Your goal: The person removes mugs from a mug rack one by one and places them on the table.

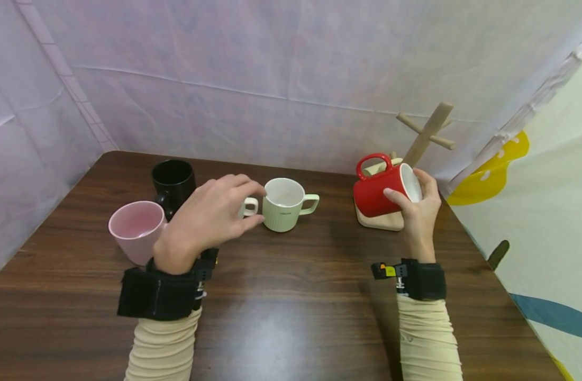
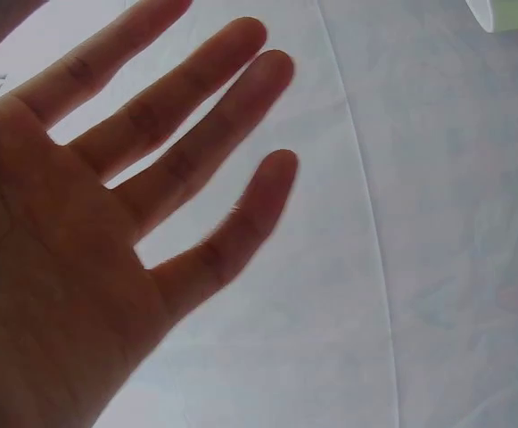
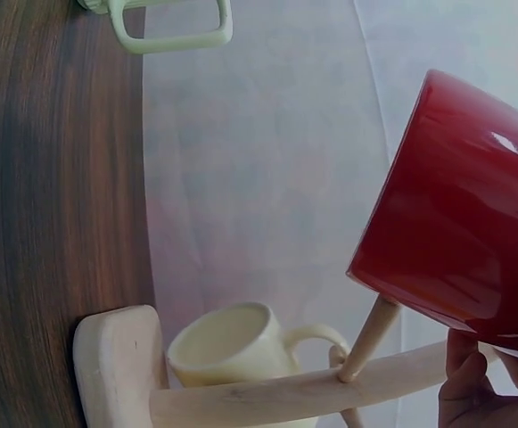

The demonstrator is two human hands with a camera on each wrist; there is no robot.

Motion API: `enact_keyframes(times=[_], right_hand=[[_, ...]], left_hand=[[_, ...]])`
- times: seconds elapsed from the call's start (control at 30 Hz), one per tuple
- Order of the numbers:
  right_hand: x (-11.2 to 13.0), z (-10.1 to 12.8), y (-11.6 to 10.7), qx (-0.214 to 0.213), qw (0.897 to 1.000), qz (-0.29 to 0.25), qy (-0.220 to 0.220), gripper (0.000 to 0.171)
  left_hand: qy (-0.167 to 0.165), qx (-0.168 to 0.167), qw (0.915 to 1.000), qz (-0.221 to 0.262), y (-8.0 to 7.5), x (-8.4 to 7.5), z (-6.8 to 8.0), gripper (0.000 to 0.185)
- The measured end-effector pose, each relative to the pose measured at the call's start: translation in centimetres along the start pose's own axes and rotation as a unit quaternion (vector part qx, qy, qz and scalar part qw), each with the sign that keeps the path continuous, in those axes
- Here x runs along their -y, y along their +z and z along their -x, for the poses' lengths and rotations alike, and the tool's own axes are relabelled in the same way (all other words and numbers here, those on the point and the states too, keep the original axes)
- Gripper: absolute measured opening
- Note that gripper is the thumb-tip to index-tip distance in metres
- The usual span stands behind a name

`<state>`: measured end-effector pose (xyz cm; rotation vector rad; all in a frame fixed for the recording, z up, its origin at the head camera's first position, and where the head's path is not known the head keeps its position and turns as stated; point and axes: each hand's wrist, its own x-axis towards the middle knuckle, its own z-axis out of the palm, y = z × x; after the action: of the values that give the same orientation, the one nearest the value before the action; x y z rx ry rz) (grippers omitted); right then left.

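The right hand [image 1: 417, 211] is gripping the red mug [image 1: 383, 189], tipped sideways just before the wooden rack [image 1: 426, 135]. The left hand [image 1: 207, 217], fingers spread and holding nothing, is hovering left of the rack by the green mug [image 1: 285, 205]; pink [image 1: 136, 228] and black [image 1: 173, 182] mugs are standing farther left on the table [image 1: 291, 317].

Red mug [image 1: 383, 191], pink mug [image 1: 136, 228]

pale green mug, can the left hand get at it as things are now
Probably yes. The left hand is open and holds nothing, its fingertips just short of the pale green mug. A white mug sits partly under the fingers but does not block the way. The right hand is busy holding the red mug.
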<state>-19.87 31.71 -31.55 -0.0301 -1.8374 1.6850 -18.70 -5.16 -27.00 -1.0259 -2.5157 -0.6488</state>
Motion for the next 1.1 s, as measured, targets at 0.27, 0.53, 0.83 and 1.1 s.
enact_keyframes(times=[0.27, 0.53, 0.83, 1.1], right_hand=[[0.2, 0.0, -0.2, 0.013, 1.0, 0.003, -0.027, 0.062], [0.5, 0.0, -0.3, 0.027, 0.999, 0.005, -0.035, 0.06], [0.8, 0.3, -0.6, 0.043, 0.998, 0.027, -0.041, 0.06], [0.8, 0.3, -0.6, 0.058, 0.996, 0.056, -0.042, 0.06]], left_hand=[[0.065, -0.053, 0.9965, -0.007, 0.5, -0.3, -0.4, 0.024], [0.084, -0.054, 0.9947, -0.022, 1.1, -0.8, -0.7, 0.021], [0.119, -0.061, 0.9904, -0.035, 1.7, -1.1, -1.1, 0.02], [0.118, -0.05, 0.9912, -0.033, 1.8, -1.4, -1.2, 0.02]])
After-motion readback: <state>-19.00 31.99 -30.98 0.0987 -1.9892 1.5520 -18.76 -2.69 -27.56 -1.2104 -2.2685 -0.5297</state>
